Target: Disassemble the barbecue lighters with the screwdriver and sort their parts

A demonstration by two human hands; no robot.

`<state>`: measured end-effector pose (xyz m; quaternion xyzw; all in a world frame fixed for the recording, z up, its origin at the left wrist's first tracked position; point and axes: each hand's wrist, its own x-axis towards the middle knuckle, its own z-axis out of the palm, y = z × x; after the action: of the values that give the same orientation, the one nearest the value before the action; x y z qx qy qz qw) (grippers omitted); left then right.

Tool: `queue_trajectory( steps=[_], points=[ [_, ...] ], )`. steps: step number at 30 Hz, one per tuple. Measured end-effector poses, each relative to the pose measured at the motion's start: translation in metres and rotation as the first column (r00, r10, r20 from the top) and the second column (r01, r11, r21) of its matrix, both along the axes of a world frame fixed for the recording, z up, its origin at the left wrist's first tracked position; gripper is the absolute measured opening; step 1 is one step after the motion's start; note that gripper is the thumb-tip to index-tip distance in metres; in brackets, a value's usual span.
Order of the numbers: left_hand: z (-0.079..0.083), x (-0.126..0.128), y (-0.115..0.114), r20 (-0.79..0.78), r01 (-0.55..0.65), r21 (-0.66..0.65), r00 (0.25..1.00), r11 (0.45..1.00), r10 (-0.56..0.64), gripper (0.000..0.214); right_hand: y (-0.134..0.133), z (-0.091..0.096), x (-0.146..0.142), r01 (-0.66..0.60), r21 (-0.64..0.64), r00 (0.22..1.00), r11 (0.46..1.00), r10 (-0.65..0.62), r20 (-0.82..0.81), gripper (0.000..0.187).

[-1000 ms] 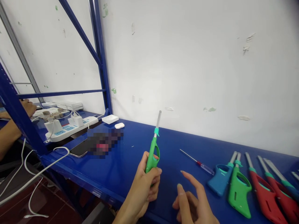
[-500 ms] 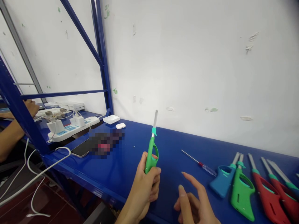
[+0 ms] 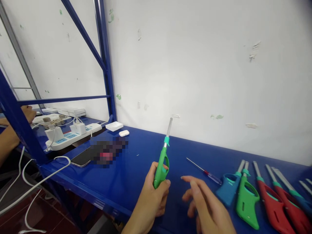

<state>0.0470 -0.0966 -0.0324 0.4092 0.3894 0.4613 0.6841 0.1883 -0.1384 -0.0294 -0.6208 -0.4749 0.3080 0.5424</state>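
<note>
My left hand (image 3: 156,191) is wrapped round the handle of a green gas lighter (image 3: 161,167), its metal tube pointing up and tilted slightly right. A teal collar sits at the base of the tube. My right hand (image 3: 204,201) hovers to the right with fingers apart and nothing in it. Just beyond it lies a screwdriver (image 3: 212,176) with a clear blue and red handle. To the right, a blue lighter (image 3: 228,190), another green lighter (image 3: 247,201) and red lighters (image 3: 274,204) lie in a row on the blue table (image 3: 117,185).
A white power strip (image 3: 73,136) with chargers stands at the left, near a phone (image 3: 81,158) and a blurred patch. A white tray (image 3: 114,126) and small white case (image 3: 124,133) lie further back. Blue frame posts (image 3: 107,81) rise at left; another person's arm (image 3: 12,138) shows beyond.
The green lighter in my left hand has tilted to the right and shifted that way slightly. My right hand has risen a little, its fingers bending inward. The view has turned slightly.
</note>
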Motion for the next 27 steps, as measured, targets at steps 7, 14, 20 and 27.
queue_trajectory(
  steps=[7, 14, 20, 27],
  points=[
    [0.009, -0.008, -0.005, 0.006, 0.217, -0.048, 0.976, 0.975, -0.217, 0.063, 0.056, 0.059, 0.035, -0.160, 0.088, 0.980, 0.983, 0.148, 0.129, 0.056],
    [0.006, -0.017, -0.006, 0.052, 0.360, -0.132, 0.933, 0.923, -0.357, 0.096, 0.059, 0.052, 0.033, -0.223, 0.129, 0.970, 0.966, 0.233, -0.063, 0.057],
    [0.005, -0.017, -0.005, 0.052, 0.378, -0.154, 0.926, 0.913, -0.374, 0.108, 0.049, 0.055, 0.035, -0.231, 0.111, 0.957, 0.966, 0.247, -0.154, 0.051],
    [0.006, -0.016, -0.008, 0.059, 0.378, -0.154, 0.926, 0.913, -0.373, 0.108, 0.057, 0.063, 0.048, -0.247, 0.127, 0.942, 0.961, 0.268, -0.201, 0.052]
  ],
)
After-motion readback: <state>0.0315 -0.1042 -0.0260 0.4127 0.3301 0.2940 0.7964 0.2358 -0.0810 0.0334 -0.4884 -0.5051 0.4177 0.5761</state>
